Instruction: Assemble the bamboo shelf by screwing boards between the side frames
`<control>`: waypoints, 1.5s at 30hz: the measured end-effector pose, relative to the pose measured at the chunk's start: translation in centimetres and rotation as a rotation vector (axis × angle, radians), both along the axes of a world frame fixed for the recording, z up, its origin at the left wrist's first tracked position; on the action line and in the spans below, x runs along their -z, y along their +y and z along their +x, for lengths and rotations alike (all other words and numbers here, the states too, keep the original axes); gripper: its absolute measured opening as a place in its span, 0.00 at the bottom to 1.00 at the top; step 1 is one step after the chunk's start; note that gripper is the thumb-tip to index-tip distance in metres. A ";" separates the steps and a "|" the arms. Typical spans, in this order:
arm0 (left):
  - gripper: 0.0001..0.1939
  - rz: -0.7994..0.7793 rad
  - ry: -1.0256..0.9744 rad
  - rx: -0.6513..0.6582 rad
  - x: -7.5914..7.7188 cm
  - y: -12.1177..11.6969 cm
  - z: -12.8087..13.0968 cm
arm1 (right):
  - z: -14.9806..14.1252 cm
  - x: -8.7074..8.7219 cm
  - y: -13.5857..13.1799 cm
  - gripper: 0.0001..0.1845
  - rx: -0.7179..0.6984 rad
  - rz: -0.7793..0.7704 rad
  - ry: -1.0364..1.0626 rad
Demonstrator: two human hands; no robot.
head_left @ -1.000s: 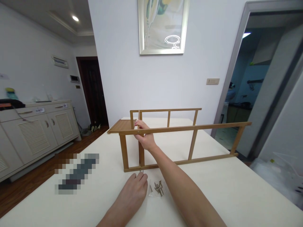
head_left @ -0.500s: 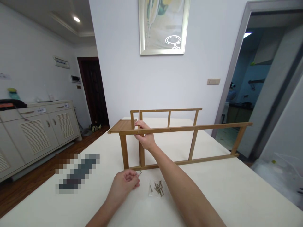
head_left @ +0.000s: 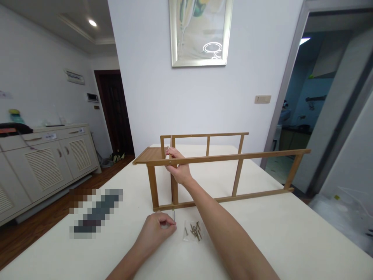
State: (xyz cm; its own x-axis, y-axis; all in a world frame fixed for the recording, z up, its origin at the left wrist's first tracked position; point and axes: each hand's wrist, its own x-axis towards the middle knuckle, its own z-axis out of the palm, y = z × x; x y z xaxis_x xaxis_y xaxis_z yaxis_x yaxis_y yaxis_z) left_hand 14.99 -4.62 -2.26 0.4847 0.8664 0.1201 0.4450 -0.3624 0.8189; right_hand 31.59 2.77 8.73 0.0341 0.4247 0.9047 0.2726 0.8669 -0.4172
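Note:
A brown wooden frame (head_left: 204, 160) of long rails and short crosspieces lies on its side, with a slatted panel (head_left: 153, 154) at its left end. My right hand (head_left: 178, 167) reaches past the near upper rail and is wrapped around the frame beside the panel, its fingers partly hidden by that rail. Close to the frame's lower left corner, my left hand (head_left: 159, 229) pinches a short, thin metal rod (head_left: 174, 216) that points upward; its exact kind is too small to tell. Several screws (head_left: 196, 231) lie on a clear plastic bag (head_left: 186, 238) between my forearms.
All this rests on a white table (head_left: 116, 252). A blurred-out dark object (head_left: 99, 212) lies on its left side. Behind the table stands a white wall (head_left: 198, 101) with a framed picture. To the left is a cabinet (head_left: 46, 155); a doorway opens at the right.
My left hand has moved slightly right and down. The metal rod in it has turned from slanted to upright. My right hand and the frame stay in place.

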 end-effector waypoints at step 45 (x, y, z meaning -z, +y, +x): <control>0.11 -0.003 -0.027 -0.125 0.0 -0.2 0.2 | -0.1 -0.1 -0.3 0.17 0.025 -0.040 -0.014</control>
State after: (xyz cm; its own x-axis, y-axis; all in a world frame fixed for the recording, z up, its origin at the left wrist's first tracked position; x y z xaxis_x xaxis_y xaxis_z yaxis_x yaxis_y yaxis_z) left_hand 15.23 -4.79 -2.29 0.3699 0.9201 0.1290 0.4639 -0.3032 0.8324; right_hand 31.52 2.49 8.88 0.0330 0.4601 0.8873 0.3002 0.8422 -0.4479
